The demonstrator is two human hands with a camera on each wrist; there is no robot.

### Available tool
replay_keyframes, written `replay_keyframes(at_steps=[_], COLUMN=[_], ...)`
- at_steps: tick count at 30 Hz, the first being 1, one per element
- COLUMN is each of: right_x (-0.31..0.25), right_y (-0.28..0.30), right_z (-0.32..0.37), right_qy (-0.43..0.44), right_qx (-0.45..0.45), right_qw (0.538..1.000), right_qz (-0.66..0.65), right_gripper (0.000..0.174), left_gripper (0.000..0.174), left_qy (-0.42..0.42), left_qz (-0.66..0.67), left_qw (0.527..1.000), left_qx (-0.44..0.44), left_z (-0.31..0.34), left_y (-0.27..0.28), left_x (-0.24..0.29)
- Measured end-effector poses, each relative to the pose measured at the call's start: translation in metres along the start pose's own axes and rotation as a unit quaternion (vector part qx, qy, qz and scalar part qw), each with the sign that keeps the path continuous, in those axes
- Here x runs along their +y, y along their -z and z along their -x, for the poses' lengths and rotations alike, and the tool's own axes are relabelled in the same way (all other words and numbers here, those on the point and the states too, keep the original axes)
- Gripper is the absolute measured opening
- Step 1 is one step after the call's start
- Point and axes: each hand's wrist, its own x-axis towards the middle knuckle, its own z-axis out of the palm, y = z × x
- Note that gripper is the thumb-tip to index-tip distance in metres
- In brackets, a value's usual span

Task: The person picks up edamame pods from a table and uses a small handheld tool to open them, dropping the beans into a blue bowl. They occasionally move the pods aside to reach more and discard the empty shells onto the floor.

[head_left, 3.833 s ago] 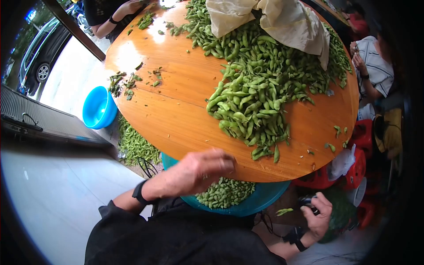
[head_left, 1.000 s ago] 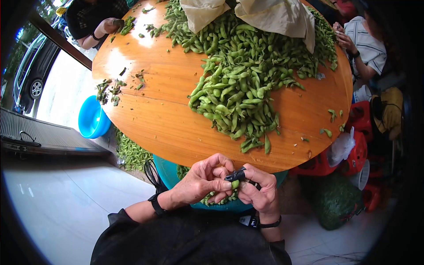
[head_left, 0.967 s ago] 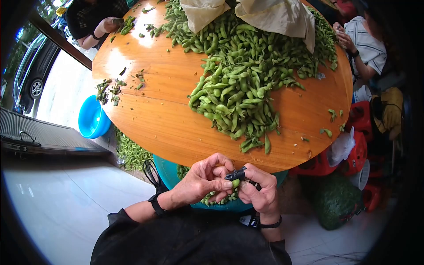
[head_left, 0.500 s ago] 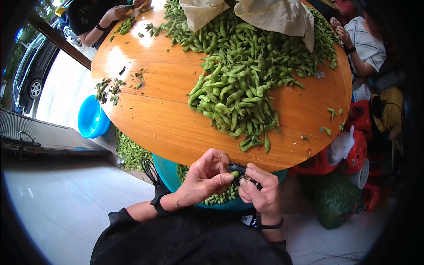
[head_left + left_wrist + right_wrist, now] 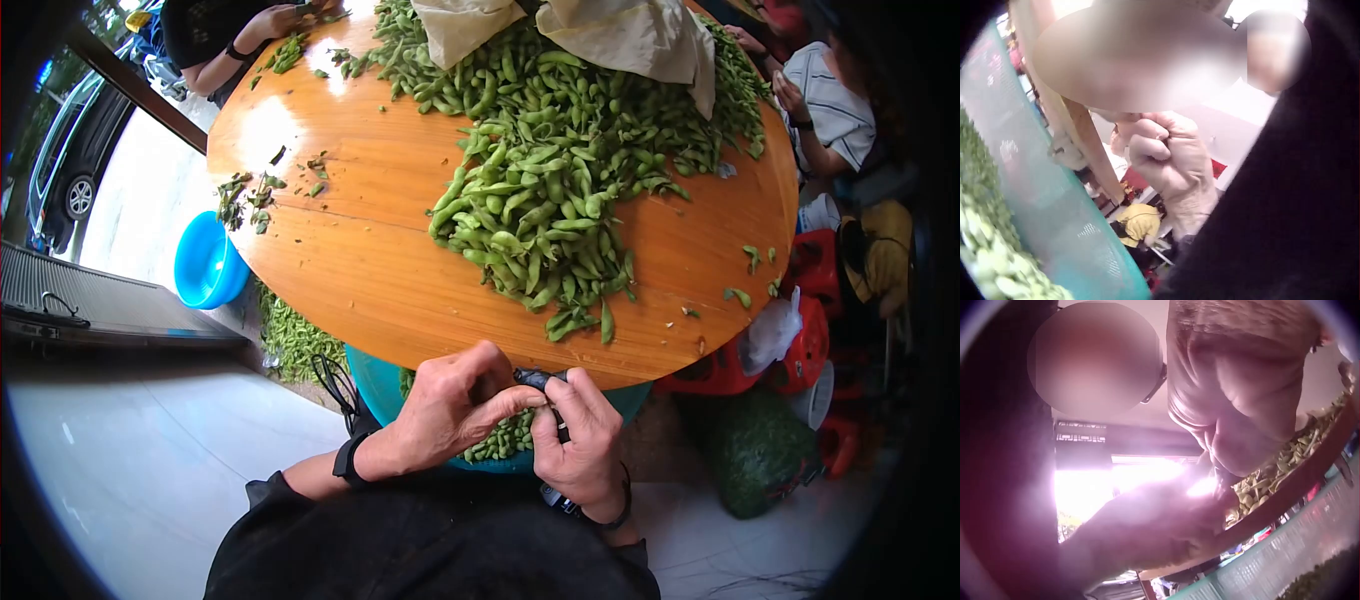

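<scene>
My left hand (image 5: pixel 445 415) and right hand (image 5: pixel 582 440) meet just in front of the table's near edge, thumb tips together. The left thumb and fingers pinch at the spot where a green edamame pod showed before; the fingertips now hide it. Curled right fingers hold a small black-wrapped item (image 5: pixel 540 379) with a dark loop; I cannot tell its exact kind. Below the hands, a teal basin (image 5: pixel 375 390) holds shelled-looking green beans or short pods (image 5: pixel 505 437). A large heap of edamame pods (image 5: pixel 540 200) lies on the round wooden table (image 5: pixel 350 270).
Cream cloth (image 5: pixel 640 40) covers part of the heap. A blue basin (image 5: pixel 210 262) stands left of the table, near more pods (image 5: pixel 298 335) on the floor. At right are red stools (image 5: pixel 800 340) and a dark green sack (image 5: pixel 748 450). Other people sit at the table's far sides.
Earlier, my hands were apart, the right one low at right; they have since come together. Over the last half second the pod has gone out of sight under the thumbs, and my right hand has tilted.
</scene>
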Motion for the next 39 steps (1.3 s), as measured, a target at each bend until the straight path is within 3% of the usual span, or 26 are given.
replay_keyframes(at_steps=[1,7,9,13,15,21,24,26,33,35,39], right_x=[-0.001,0.0,0.002,0.011,0.01,0.015,0.015,0.011,0.012,0.014,0.017], right_y=[-0.001,-0.004,-0.003,-0.002,0.004,0.006,0.002,0.003,0.006,0.002,0.003], right_z=[0.001,0.001,0.0,0.002,-0.001,0.001,0.004,0.003,-0.001,-0.003,0.0], right_qy=[0.001,0.008,0.009,-0.006,-0.034,-0.111,-0.181,-0.253,-0.19,-0.105,-0.075], right_qx=[-0.001,0.032,0.043,0.057,0.044,-0.019,-0.009,-0.006,0.004,0.036,0.042], right_qw=[1.0,0.998,0.998,0.998,0.998,0.99,0.971,0.929,0.951,0.984,0.99], right_qz=[-0.001,0.052,0.05,0.029,-0.019,-0.08,-0.155,-0.27,-0.243,-0.143,-0.116], right_gripper=[0.023,0.022,0.021,0.022,0.025,0.027,0.025,0.021,0.017,0.023,0.028], left_gripper=[0.029,0.019,0.021,0.023,0.022,0.024,0.017,0.013,0.012,0.014,0.019], left_qy=[0.026,-0.009,0.069,0.111,0.176,0.181,0.176,0.173,0.18,0.187,0.193], left_qz=[-0.018,0.016,0.135,0.234,0.311,0.377,0.397,0.408,0.428,0.427,0.435], left_qw=[0.998,0.998,0.981,0.958,0.927,0.899,0.896,0.892,0.882,0.881,0.874], left_qx=[-0.059,-0.063,-0.119,-0.123,-0.113,-0.129,-0.099,-0.085,-0.079,-0.081,-0.099], left_z=[-0.001,0.0,0.001,0.005,0.005,0.004,0.005,0.005,0.004,0.003,0.003], left_y=[0.003,-0.005,-0.003,-0.007,-0.004,-0.006,-0.008,-0.008,-0.007,-0.008,-0.004], left_x=[0.003,-0.001,-0.002,-0.006,-0.005,-0.006,-0.006,-0.008,-0.006,-0.005,-0.004])
